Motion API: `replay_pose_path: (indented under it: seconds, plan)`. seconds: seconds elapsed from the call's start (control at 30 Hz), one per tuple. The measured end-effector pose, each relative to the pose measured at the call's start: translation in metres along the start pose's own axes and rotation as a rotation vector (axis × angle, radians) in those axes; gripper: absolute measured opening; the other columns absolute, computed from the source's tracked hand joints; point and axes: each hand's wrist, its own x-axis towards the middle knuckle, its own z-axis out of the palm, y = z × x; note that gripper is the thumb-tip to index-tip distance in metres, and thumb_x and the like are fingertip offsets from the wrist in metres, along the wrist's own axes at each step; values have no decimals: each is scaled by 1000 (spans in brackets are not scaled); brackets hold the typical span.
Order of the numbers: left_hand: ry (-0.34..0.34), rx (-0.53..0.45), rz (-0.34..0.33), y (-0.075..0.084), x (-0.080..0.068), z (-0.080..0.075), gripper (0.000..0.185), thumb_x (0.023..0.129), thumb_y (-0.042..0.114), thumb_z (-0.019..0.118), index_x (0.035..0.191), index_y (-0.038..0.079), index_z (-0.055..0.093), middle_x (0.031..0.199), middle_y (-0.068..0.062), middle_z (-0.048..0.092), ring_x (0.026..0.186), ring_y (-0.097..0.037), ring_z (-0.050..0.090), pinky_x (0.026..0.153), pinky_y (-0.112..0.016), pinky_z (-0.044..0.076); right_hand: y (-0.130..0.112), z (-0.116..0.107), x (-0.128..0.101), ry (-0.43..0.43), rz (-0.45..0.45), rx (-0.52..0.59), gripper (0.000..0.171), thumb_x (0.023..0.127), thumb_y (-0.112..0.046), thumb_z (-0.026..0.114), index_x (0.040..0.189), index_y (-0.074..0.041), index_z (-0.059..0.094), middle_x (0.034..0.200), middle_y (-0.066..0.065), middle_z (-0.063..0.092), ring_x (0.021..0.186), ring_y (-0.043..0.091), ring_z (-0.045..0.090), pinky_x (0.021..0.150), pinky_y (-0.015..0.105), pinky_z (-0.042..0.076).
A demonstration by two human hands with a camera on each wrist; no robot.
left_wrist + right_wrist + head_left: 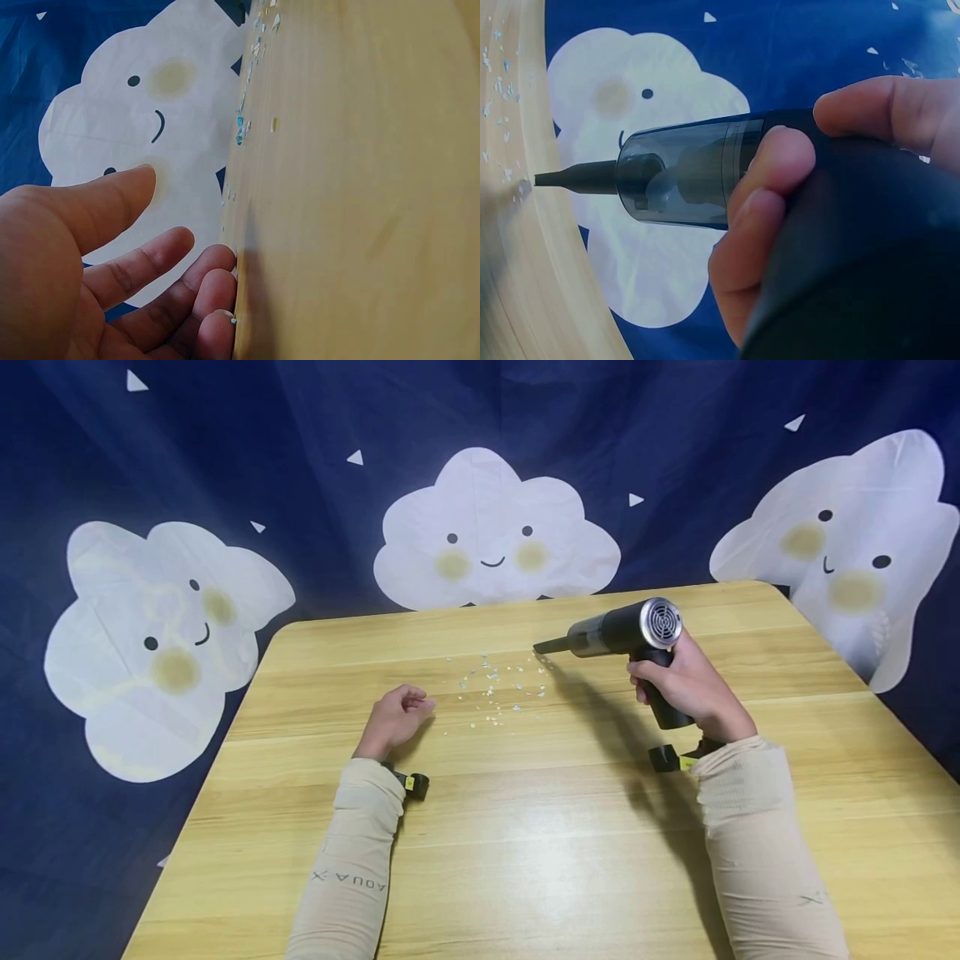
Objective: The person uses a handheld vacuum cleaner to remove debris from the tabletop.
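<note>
My right hand (686, 685) grips the handle of a black handheld vacuum cleaner (618, 631), which has a clear dust cup and a narrow black nozzle (551, 646). The nozzle tip points left, close over the right side of a scatter of small white and blue paper scraps (491, 689). In the right wrist view, the see-through dust cup (679, 176) shows ahead of the curled fingers. My left hand (395, 718) rests at the table left of the scraps, fingers loosely bent and holding nothing. One tiny scrap shows by a fingertip (217, 330) in the left wrist view.
A light wood-grain table (510, 843) lies under everything. Behind it hangs a dark blue curtain (322, 410) with white smiling clouds (495, 518). Each wrist wears a small black camera, seen on the left wrist (416, 786) and the right (663, 758).
</note>
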Motion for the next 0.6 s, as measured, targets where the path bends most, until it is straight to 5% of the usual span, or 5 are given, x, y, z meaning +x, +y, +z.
replay_pose_path:
  seconds: [0.6]
  plan:
    - [1, 3, 0, 0, 0, 0, 42, 97, 36, 59, 126, 6, 57, 118, -13, 60, 110, -29, 54, 95, -43, 44, 1, 0, 0, -2, 9, -11, 53, 91, -4, 61, 135, -13, 32, 82, 24, 55, 58, 27, 56, 56, 39, 51]
